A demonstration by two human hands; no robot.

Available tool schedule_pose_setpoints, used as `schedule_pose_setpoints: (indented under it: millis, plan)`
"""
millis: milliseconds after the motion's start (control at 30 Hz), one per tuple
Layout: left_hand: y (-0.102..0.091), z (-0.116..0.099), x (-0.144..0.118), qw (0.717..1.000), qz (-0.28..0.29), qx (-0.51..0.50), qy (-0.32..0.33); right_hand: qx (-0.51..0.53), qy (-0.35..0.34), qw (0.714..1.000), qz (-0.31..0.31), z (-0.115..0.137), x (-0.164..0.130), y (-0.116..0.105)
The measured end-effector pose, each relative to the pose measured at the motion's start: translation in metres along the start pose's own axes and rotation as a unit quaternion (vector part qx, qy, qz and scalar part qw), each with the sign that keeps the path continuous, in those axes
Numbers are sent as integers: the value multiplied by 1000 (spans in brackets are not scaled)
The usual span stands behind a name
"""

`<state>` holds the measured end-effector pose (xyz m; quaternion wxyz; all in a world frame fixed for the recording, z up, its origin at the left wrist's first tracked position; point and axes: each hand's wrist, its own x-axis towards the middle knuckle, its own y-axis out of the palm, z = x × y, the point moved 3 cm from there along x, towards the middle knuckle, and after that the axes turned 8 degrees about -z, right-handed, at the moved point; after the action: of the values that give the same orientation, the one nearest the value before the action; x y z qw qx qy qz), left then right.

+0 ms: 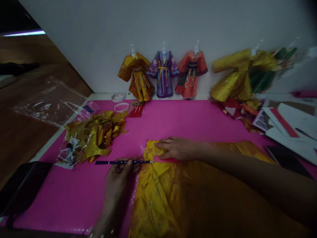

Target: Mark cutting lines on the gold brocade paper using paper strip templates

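Observation:
My left hand point(121, 175) is closed around a dark blue pencil point(106, 162), held level with its tip pointing right. That tip rests over the left part of a large gold patterned sheet point(158, 198), which looks like fabric or paper. My right hand point(177, 147) lies flat on the sheet's upper left corner, fingers spread and pointing left. Under the palm, a pinkish-red flat piece point(168, 159) shows in part along its lower edge; the rest is hidden. The gold sheet is wrinkled near the left edge and spreads beneath my right forearm.
A pink mat point(74, 191) covers the table. Gold scraps point(99, 132) lie left, by tape rolls point(121, 107) and a plastic bag point(49, 102). Small dressed figures point(163, 74) stand along the wall. Papers point(294, 129) and a dark flat object point(288, 160) lie right.

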<state>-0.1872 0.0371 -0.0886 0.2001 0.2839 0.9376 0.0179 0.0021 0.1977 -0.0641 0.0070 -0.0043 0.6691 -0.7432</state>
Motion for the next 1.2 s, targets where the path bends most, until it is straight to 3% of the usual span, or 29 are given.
schedule_pose_setpoints:
  millis: [1200]
  plan:
    - [1,-2,0,1000,13,10,5,-9,-4,1000,-4,1,0,0]
